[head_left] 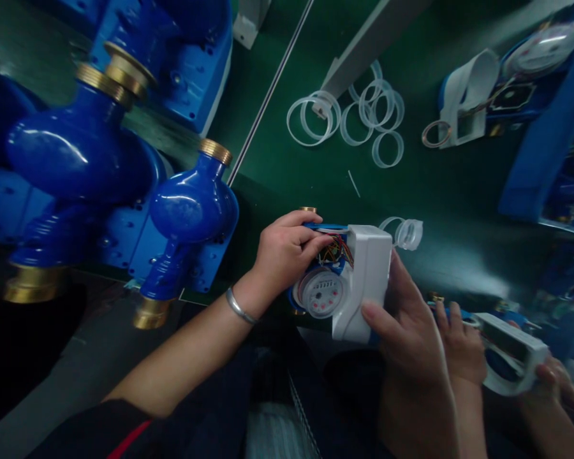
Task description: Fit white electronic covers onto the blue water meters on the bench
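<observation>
In front of me is a water meter with a round white dial and a blue base. A bundle of thin coloured wires shows beside the dial. My left hand closes over the meter's far left edge, its fingertips at the wires. A white plastic cover stands on edge at the meter's right, with the wires running toward it. My right hand grips this cover, thumb on the near face and fingers behind. Just beyond it lie clear plastic rings.
Blue meter bodies with brass ends stand at left. More clear rings lie on the green table below a grey metal bar. An opened meter sits at far right. A co-worker's hands hold another white cover.
</observation>
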Demonstrator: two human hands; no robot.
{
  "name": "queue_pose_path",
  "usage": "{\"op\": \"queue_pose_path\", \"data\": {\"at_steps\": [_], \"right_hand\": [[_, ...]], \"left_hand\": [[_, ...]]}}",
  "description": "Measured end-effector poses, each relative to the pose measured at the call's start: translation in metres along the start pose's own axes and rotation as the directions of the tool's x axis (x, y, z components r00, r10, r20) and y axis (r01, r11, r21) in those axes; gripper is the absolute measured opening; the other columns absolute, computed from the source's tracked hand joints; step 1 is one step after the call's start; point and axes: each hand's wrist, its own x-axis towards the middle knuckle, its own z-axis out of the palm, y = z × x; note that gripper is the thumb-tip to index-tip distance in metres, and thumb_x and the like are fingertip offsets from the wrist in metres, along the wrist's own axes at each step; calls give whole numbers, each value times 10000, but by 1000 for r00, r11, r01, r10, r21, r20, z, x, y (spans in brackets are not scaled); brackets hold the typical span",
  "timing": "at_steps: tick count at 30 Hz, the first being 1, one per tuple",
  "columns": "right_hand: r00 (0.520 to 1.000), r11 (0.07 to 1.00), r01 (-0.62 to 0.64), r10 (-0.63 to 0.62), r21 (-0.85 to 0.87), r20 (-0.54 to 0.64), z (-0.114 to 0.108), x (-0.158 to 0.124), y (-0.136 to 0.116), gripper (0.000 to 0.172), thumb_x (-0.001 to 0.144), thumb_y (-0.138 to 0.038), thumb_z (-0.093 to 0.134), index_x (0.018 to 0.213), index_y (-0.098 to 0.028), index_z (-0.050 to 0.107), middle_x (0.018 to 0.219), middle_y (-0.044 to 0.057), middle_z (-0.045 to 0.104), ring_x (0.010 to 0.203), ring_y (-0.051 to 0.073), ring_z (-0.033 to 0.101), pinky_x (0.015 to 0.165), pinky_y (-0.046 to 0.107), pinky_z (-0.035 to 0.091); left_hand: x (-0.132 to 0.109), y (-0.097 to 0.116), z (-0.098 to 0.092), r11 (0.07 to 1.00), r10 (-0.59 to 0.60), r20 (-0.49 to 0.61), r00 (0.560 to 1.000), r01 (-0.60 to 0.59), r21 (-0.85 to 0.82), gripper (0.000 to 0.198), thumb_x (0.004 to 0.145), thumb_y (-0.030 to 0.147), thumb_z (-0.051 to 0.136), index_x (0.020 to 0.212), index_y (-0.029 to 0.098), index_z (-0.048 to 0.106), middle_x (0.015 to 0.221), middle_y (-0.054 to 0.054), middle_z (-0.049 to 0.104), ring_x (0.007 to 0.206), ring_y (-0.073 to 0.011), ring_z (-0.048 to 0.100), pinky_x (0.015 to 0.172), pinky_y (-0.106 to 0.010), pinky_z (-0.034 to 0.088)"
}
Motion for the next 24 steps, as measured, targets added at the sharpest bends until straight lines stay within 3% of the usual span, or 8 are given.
{"op": "queue_pose_path", "data": {"at_steps": [4, 8, 13, 17, 24], "right_hand": [[1000, 998, 6, -7, -58, -17, 2, 0, 1, 693, 728, -440, 628, 1354, -402, 334, 1411, -29, 352, 1280, 328, 337, 972, 509, 413], [1000, 996, -19, 18, -86, -9, 2, 1, -2, 677, 755, -411, 615, 1362, -389, 318, 1411, -31, 352, 1273, 301, 357, 980, 471, 413], [1000, 999, -29, 29, 29, -11, 3, 1, -2, 670, 750, -394, 627, 1357, -354, 346, 1401, -7, 374, 1241, 286, 402, 935, 415, 452], [1000, 999, -16, 17, 48, -25, 2, 1, 5, 654, 763, -386, 621, 1357, -332, 352, 1395, 9, 379, 1243, 274, 398, 956, 418, 433], [998, 989, -18, 10, -147, -55, 7, 2, 4, 665, 746, -389, 638, 1346, -371, 352, 1415, 15, 327, 1267, 299, 355, 1040, 516, 301]], "left_hand": [[1, -7, -6, 992, 125, 74, 989, -123, -32, 159, 785, 264, 610, 723, 148, 699, 919, -83, 679, 896, -162, 641, 826, -320, 540], [-1, -15, -12, 966, 254, 167, 953, -241, -96, 374, 667, 412, 701, 900, 119, 681, 1069, -150, 627, 1037, -234, 589, 884, -401, 518], [-4, -13, -5, 979, 203, 75, 976, -202, -23, 142, 729, 261, 670, 797, 138, 688, 998, -107, 653, 968, -188, 619, 852, -362, 539], [-3, -10, 2, 978, 205, 37, 978, -206, 34, 115, 752, 264, 645, 757, 158, 691, 950, -71, 667, 922, -166, 628, 845, -346, 542], [0, -7, 4, 972, 221, 44, 974, -224, 68, 150, 787, 233, 601, 737, 123, 691, 934, -104, 670, 922, -190, 627, 820, -341, 542]]}}
